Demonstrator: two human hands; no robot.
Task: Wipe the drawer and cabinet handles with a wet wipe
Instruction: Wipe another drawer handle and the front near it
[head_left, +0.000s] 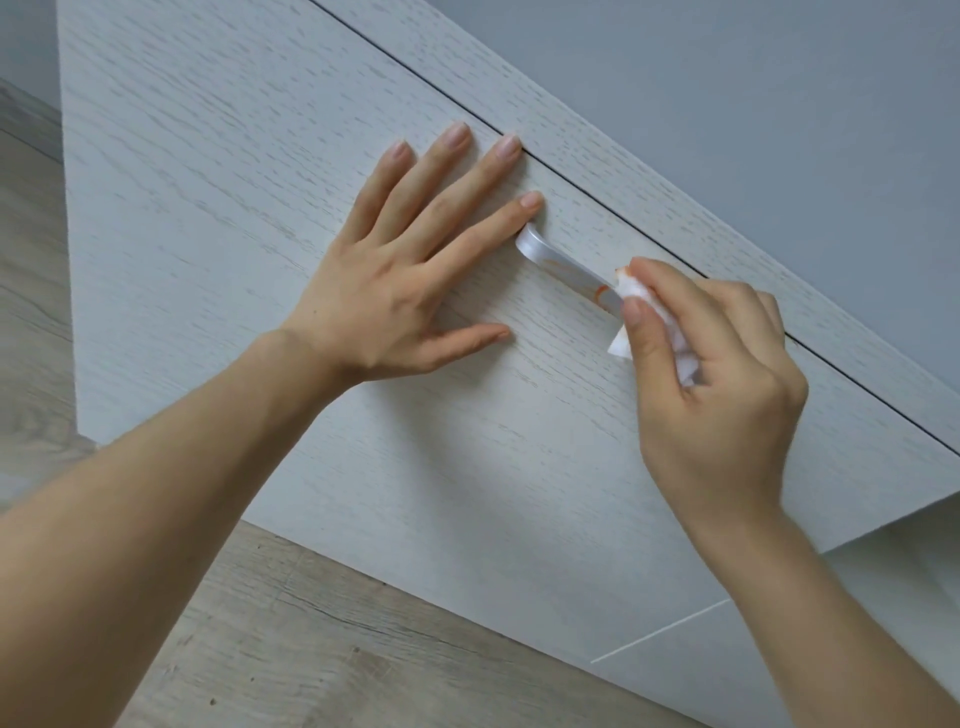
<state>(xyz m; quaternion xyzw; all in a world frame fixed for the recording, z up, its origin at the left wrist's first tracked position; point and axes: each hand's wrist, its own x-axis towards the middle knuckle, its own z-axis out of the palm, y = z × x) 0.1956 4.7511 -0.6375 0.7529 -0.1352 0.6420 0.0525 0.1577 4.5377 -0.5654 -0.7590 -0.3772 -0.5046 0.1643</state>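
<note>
- The silver, curved metal handle (561, 270) sits on the pale, wood-grain drawer front (260, 208), just below the dark seam under the top panel, with orange streaks along its lower stretch.
- A crumpled white wet wipe (644, 322) presses against the handle's lower end, stained orange at its tip.
- The right hand (717, 384) pinches the wipe, fingers curled round it and thumb on top.
- The left hand (410, 270) lies flat on the drawer front beside the handle, fingers straight and spread apart, forefinger tip touching the handle's upper end.
- Grey-brown wooden floor (260, 649) runs beneath, and a grey wall (779, 78) rises behind.
</note>
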